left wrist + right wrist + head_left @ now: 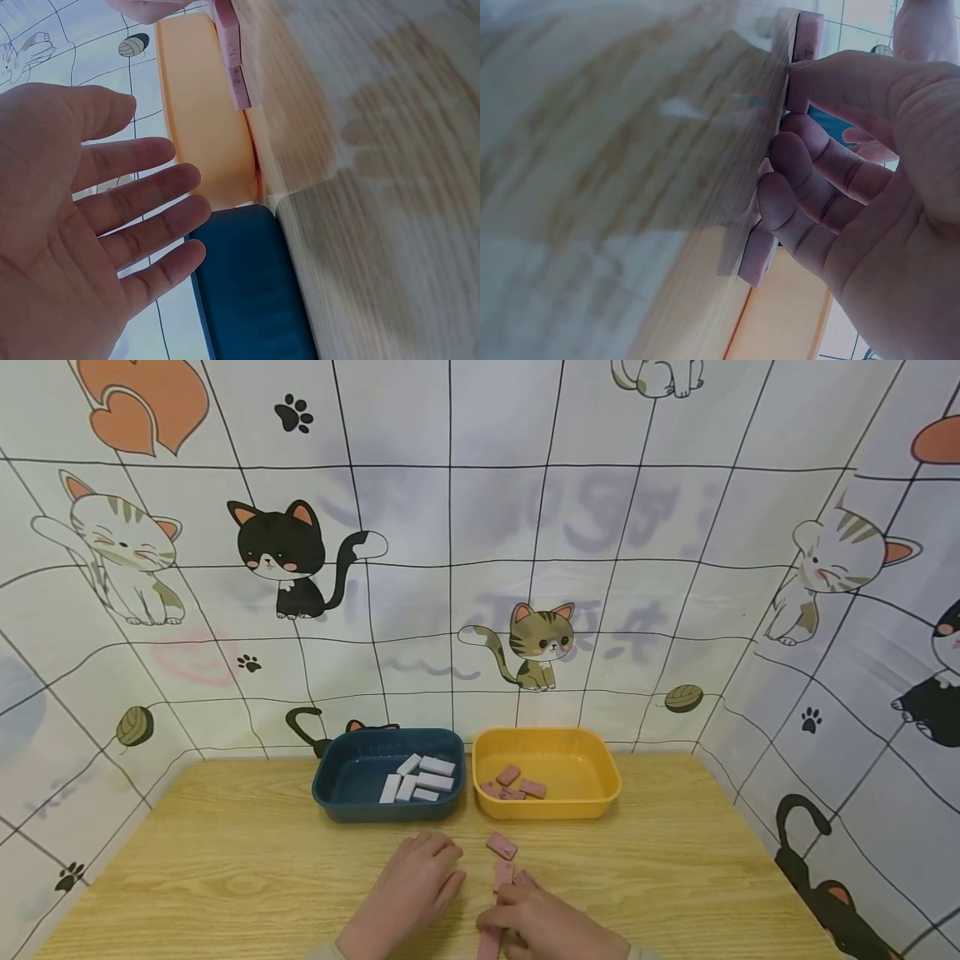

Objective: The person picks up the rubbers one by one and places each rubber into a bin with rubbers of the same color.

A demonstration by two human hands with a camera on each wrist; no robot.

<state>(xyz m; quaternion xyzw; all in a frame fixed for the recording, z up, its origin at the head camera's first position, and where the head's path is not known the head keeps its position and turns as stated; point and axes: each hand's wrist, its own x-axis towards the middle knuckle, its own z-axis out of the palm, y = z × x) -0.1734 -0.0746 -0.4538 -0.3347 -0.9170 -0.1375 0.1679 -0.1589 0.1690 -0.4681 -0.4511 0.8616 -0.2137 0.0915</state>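
Pink rectangular blocks with small marks stretch in a line on the table, the far one a pink block (502, 845) turned at an angle. At the line's near part, my right hand (551, 922) pinches one pink block (798, 96) between thumb and fingertips, low at the tabletop. Another pink block (808, 36) sits beside the thumb, and a further pink block (757, 255) lies past the fingers. To the left of the line, my left hand (416, 885) holds nothing; its fingers are spread and fairly straight in the left wrist view.
A dark blue bin (390, 812) with several white blocks (435, 782) stands at the table's back. Right beside it is a yellow bin (581, 777) with several pink blocks (532, 788). Behind them hangs a cat-patterned cloth (420, 610), also along both sides.
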